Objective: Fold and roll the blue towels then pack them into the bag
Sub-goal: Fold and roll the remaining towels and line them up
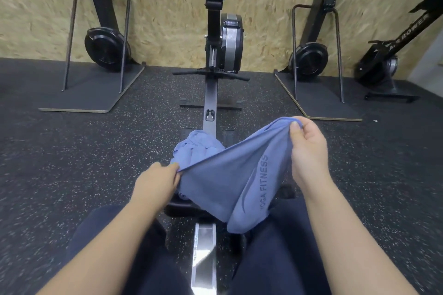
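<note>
- The left hand (157, 181) pinched one corner of a blue towel (236, 179) between fingertips and thumb, low and just above the person's left knee.
- The right hand (308, 148) gripped the opposite end of the same edge, thumb on the near side and fingers curled over the fabric, held higher than the left.
- The towel's top edge ran taut between the two hands, rising from lower left to upper right; that was its long axis as held.
- Below this edge the cloth hung in a soft, sagging drape over the rail (203, 254) and between the person's legs in dark trousers (275, 258).
- The fabric looked thin, smooth and matte, with fine folds; the printed words "YOGA FITNESS" ran up its right side, reading bottom to top.
- A second blue towel (196, 148) lay crumpled in a heap on the rowing machine (212, 55), just beyond the held one and partly hidden by it.
- The rail was a shiny metal strip; the floor (72, 163) was dark speckled rubber.
- Behind stood a wall (163, 7) of rough chipboard.
</note>
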